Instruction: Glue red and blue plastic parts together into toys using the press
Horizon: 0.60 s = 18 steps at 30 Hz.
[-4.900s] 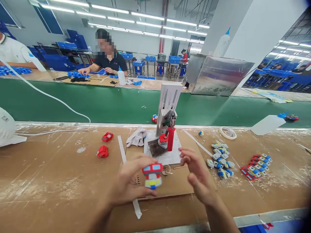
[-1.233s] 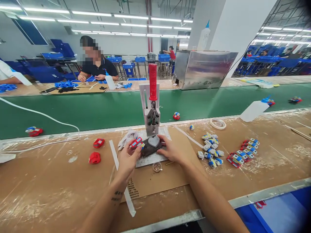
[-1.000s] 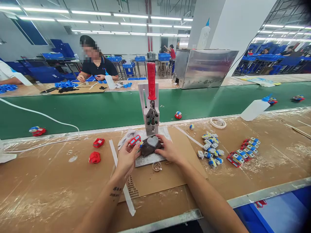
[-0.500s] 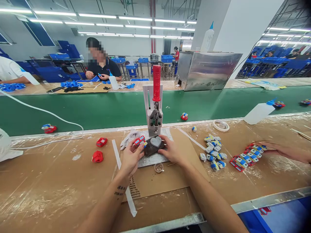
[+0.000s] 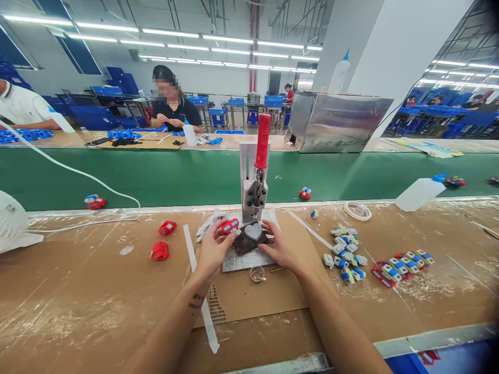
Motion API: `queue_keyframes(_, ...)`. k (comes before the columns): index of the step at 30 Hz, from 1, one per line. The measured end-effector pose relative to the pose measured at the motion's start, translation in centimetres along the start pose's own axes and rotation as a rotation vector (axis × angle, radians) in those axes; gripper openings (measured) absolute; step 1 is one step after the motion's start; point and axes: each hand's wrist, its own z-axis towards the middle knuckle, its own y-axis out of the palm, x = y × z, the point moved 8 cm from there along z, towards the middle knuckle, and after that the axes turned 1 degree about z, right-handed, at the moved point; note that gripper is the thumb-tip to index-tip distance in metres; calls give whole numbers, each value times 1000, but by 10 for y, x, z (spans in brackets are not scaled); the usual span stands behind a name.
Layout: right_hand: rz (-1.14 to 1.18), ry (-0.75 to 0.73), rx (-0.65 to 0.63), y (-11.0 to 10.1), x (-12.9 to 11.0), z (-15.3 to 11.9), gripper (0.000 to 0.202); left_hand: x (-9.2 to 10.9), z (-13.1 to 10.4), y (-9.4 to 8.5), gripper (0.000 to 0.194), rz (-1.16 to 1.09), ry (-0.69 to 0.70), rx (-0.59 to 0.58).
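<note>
Red toy car [image 5: 230, 225]: in L hand [image 5: 215, 245], just L of dk. block [image 5: 245, 245].
L hand: thumb + fingers clamped on toy car.
R hand [image 5: 279, 244]: thumb & fingers apart at block's R end; gripping or just touching, can't tell.
Dk. block: over metal base [image 5: 234, 264], grey heart-shaped pc. [image 5: 253, 231] on top.
Clamp [image 5: 255, 193]: red handle [image 5: 263, 140] nr.-upright.
Dish [image 5: 257, 274]: clear, round, nr. base's front edge.
Table, R: white/blue/yellow pile [image 5: 345, 252]; farther R, row w/ red pcs. [image 5: 401, 267].
</note>
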Motion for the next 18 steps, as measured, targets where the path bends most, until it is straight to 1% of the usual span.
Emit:
queue_keyframes(6, -75, 7, 45, 4, 0, 3, 68, -1, -1, 3, 87, -5, -3, 1)
queue_keyframes(11, -126, 0, 39, 1, -1, 0, 73, -2, 2, 9, 89, -8, -4, -10)
queue_keyframes(15, -191, -34, 51, -2, -7, -1, 72, -6, 5, 13, 91, -6, 3, -16)
queue_keyframes(18, -218, -46, 78, -2, -10, -1, 71, -8, 7, 16, 88, -7, 9, -28)
